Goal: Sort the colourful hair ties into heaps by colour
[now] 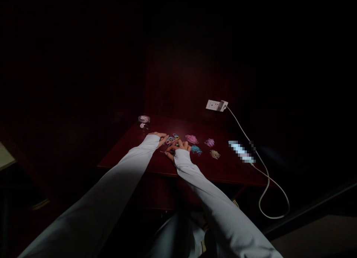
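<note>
Both hands rest low over a dark red table (pixel 131 153), beside a loose pile of small coloured rings (pixel 172 139). My left hand (pixel 161 137) lies at the pile's left side, fingers bent toward it; whether anything is between them is hidden. At the pile's near right is my right hand (pixel 178 148), its thumb and forefinger closed on a small thin item (pixel 163 151) too small to name. Right of the hands are a pink bunch (pixel 192 139), a blue bunch (pixel 196 150), a purple bunch (pixel 209 142) and a beige bunch (pixel 215 154) of thin strands.
A clear round jar (pixel 144 122) with pink things inside stands at the table's back left. A phone, blurred out (pixel 241 152), lies at the right on a white cable (pixel 264 165), which runs to a charger in the wall socket (pixel 214 105).
</note>
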Demonstrator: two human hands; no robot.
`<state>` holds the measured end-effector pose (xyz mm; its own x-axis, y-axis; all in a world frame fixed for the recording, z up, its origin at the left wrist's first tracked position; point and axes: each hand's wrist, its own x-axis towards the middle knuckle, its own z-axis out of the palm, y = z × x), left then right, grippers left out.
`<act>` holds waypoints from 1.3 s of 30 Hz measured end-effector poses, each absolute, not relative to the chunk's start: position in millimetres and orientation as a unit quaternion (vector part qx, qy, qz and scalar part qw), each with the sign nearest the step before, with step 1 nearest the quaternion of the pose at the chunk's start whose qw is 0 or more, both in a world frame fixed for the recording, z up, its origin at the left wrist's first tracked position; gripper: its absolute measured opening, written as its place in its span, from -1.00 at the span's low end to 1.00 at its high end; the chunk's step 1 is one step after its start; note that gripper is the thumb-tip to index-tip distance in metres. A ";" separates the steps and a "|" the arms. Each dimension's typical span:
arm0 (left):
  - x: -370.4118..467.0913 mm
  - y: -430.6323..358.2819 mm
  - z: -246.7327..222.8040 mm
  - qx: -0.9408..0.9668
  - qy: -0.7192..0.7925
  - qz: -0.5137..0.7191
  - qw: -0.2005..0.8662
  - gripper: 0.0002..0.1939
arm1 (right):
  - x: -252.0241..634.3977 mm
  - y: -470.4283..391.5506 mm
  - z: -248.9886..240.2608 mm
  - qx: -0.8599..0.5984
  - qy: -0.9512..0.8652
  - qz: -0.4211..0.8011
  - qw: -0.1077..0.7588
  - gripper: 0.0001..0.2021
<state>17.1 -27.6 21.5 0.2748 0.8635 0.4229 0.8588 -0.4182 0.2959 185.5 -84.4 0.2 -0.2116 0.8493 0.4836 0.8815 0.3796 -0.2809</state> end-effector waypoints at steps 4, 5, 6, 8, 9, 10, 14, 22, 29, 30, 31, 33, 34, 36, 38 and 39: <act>17.8 -27.5 21.5 0.797 0.542 0.266 -0.001 -0.56 | 184.6 -84.9 2.0 -0.561 -0.777 -0.024 0.285 -0.90; 18.0 -27.4 21.4 0.796 0.544 0.267 0.001 -0.56 | 184.2 -84.9 2.5 -0.559 -0.779 -0.025 0.283 -0.90; 18.1 -27.3 21.4 0.795 0.545 0.268 0.003 -0.56 | 183.8 -84.6 2.9 -0.554 -0.783 -0.028 0.281 -0.90; 18.3 -27.2 21.4 0.795 0.544 0.269 0.004 -0.55 | 183.4 -83.6 3.0 -0.550 -0.788 -0.035 0.274 -0.90; 18.3 -27.3 21.5 0.795 0.543 0.269 0.004 -0.55 | 183.4 -82.8 2.7 -0.551 -0.789 -0.039 0.271 -0.90; 18.3 -27.4 21.7 0.796 0.543 0.268 0.004 -0.55 | 183.6 -82.1 2.2 -0.553 -0.788 -0.044 0.268 -0.90; 18.8 -28.2 23.1 0.799 0.544 0.256 0.013 -0.56 | 185.7 -80.2 0.3 -0.556 -0.784 -0.053 0.273 -0.89; 18.0 -26.0 21.2 0.803 0.536 0.259 0.003 -0.56 | 190.2 -81.1 2.9 -0.571 -0.768 -0.038 0.289 -0.87; 17.2 -30.4 26.3 0.813 0.530 0.241 0.009 -0.57 | 192.0 -82.5 1.2 -0.542 -0.800 -0.054 0.250 -0.84; 17.1 -31.2 26.7 0.814 0.528 0.241 0.009 -0.57 | 191.8 -82.9 1.2 -0.535 -0.807 -0.054 0.246 -0.85; 16.9 -31.9 26.7 0.816 0.525 0.242 0.009 -0.56 | 191.6 -83.3 1.3 -0.528 -0.812 -0.056 0.243 -0.86; 15.8 -32.7 25.6 0.816 0.522 0.247 0.012 -0.56 | 191.2 -84.1 1.7 -0.520 -0.818 -0.061 0.239 -0.86; 14.8 -32.9 24.4 0.815 0.522 0.249 0.014 -0.56 | 191.0 -84.6 1.8 -0.519 -0.818 -0.064 0.239 -0.86; 12.0 -32.9 21.3 0.810 0.526 0.258 0.013 -0.58 | 190.7 -85.5 2.1 -0.517 -0.819 -0.067 0.239 -0.86; 8.3 -32.6 17.9 0.810 0.526 0.261 0.009 -0.60 | 190.6 -86.2 2.3 -0.514 -0.822 -0.067 0.237 -0.85; 6.3 -32.4 16.5 0.811 0.526 0.257 0.007 -0.61 | 190.6 -86.6 2.4 -0.512 -0.823 -0.066 0.235 -0.84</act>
<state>6.3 -32.4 16.5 0.3151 0.8562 0.4094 0.8487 -0.4473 0.2823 190.6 -86.6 2.4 -0.3646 0.8126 0.4547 0.8743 0.4668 -0.1331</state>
